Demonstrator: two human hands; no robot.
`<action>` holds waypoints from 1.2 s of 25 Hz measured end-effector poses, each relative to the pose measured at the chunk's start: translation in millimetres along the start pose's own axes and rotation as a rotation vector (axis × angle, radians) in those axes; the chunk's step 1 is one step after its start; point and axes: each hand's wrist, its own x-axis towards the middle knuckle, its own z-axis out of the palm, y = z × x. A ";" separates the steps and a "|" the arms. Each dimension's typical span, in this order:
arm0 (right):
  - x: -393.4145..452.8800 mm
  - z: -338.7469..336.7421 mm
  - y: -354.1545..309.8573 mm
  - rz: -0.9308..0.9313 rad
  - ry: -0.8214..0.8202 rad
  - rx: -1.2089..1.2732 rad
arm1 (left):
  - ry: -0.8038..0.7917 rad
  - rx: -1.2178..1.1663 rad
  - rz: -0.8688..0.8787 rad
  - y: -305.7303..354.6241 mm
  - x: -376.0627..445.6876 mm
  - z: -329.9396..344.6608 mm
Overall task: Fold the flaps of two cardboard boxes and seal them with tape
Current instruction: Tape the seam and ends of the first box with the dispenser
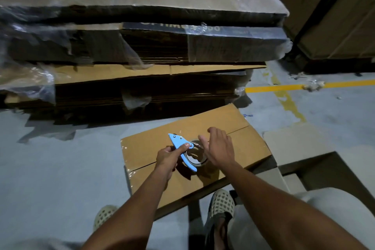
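Note:
A brown cardboard box [233,128] lies on the floor in front of me with its top flaps folded flat; a seam runs across the top. On it sits a blue tape dispenser [178,142] with a clear tape roll [195,158]. My left hand [168,156] grips the dispenser's blue handle, thumb on top. My right hand [219,148] hovers over the roll's right side with fingers spread and relaxed; whether it touches the roll I cannot tell. A second box [328,170] stands open at the right, its pale flaps spread outward.
A tall stack of flattened cartons [142,50] wrapped in plastic film rises just beyond the box. More cartons [334,16] stand at the back right. Yellow lines [284,87] cross the grey floor. My feet in perforated shoes [221,203] are beside the box's near edge.

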 end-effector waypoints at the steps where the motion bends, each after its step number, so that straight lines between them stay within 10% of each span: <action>1: 13.3 -3.4 18.4 0.072 -0.034 -0.042 | -0.025 0.008 0.022 2.2 7.3 10.0; 10: 75.4 -15.3 138.1 0.491 -0.339 -0.070 | 0.029 0.479 0.198 30.2 39.1 111.5; 18: 94.0 12.7 141.2 0.514 -0.439 0.012 | 0.302 0.812 0.160 24.2 31.1 14.9; 30: 97.9 17.9 137.3 0.677 -0.398 -0.028 | 0.473 0.586 -0.130 -11.7 12.2 -63.3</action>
